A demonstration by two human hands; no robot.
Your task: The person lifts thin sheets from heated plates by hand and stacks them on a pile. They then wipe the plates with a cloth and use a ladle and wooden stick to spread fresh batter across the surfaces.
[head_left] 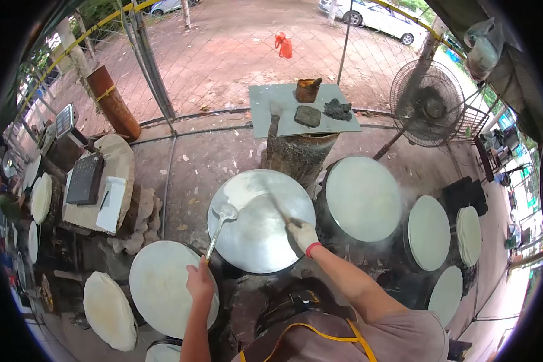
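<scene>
Nearest the camera, the person's apron with yellow straps was cut off by the bottom edge, and the dark pot just beyond it was mostly hidden under the arms. The left hand was clenched around the handle of a metal ladle, whose bowl rested on the near left part of the round metal lid. The right hand, in a white glove with a red cuff, gripped a thin stick laid across the lid; the stick was blurred and its far end hard to make out. The lid sat in the middle of the scene, just beyond both hands.

To the near left lay a pale round disc, partly covered by the left arm, with another beside it. To the right stood a larger round tray, with smaller discs farther right; steam blurred the dark gaps between them. No writing could be read anywhere.

Farther off, a grey slab on a stump carried a rusty tin and two dark lumps. At left a dark board lay on a stone block, and a weighing scale stood beyond it, its display too small to read. At far right a floor fan stood. The ground was reddish dirt and concrete, bounded by a wire fence, with parked cars beyond, cut off at the top.
</scene>
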